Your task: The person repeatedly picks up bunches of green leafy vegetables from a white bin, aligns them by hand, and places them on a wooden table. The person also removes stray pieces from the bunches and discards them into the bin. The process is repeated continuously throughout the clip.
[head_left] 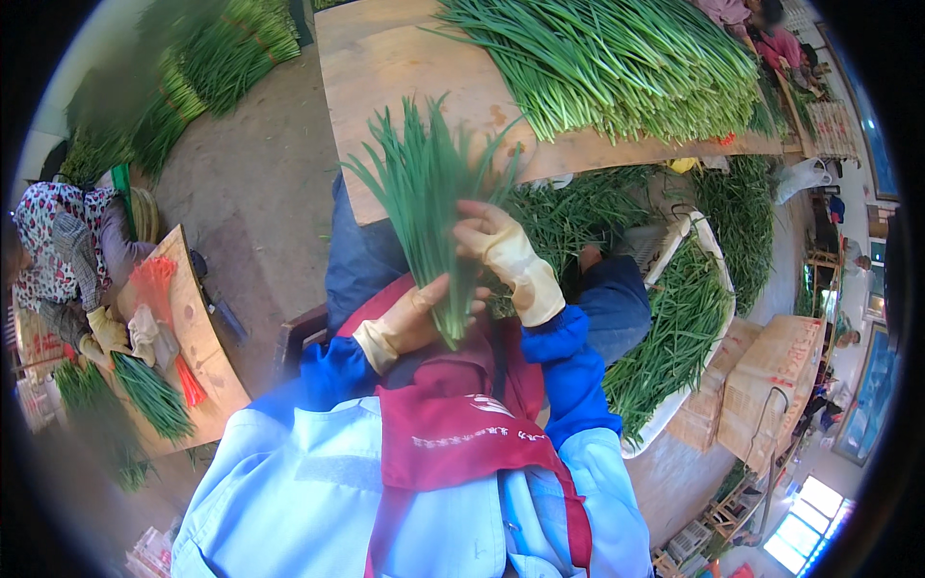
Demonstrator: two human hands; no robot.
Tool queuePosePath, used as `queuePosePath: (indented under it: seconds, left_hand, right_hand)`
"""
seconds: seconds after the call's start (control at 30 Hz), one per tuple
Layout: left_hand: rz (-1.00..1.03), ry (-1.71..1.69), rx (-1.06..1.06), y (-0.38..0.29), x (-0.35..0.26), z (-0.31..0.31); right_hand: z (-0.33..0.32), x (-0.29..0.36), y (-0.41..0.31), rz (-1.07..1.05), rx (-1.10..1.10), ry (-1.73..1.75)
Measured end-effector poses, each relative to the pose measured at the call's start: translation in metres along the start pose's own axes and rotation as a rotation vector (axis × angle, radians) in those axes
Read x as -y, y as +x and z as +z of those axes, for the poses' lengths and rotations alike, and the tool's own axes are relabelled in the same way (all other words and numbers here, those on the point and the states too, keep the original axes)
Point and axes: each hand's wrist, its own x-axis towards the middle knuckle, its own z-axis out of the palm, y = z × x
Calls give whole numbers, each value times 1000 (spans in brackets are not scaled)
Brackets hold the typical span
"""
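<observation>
My left hand (408, 324), in a cream rubber glove with the fingertips bare, grips a small bunch of garlic chives (423, 195) near its pale stem ends. The bunch stands above my lap with its leaf tips pointing away from me. My right hand (498, 242), gloved the same way, is at the right side of the bunch with bent fingers and thumb close together. Some leaves splay out above those fingertips; blur hides whether they are pinched. Ahead, a large pile of garlic chives (621, 68) lies on a wooden board (405, 61).
To my right stands a white plastic basket (723, 267) of loose leaves, beside cardboard boxes (769, 383). Leaf scraps (578, 206) cover the floor beneath the board. On the left, a co-worker's gloved hands (107, 336) hold chives at another board (217, 404) bearing red ties (155, 282).
</observation>
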Motion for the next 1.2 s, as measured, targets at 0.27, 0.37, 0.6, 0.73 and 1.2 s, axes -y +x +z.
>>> queuePosePath:
  seconds: [0.27, 0.37, 0.6, 0.73, 1.2]
  left_hand:
    - [28, 114, -134, 1, 1, 4]
    - [34, 130, -150, 2, 1, 3]
    - [69, 84, -211, 4, 4, 2]
    - [65, 107, -254, 5, 5, 0]
    - [113, 185, -236, 9, 3, 9]
  right_hand:
    - [4, -6, -17, 39, -95, -121]
    - [3, -4, -18, 75, -96, -75]
    - [-10, -10, -21, 39, -92, -28]
    - [-19, -17, -20, -24, -128, -104]
    - [-52, -37, -40, -101, 3, 246]
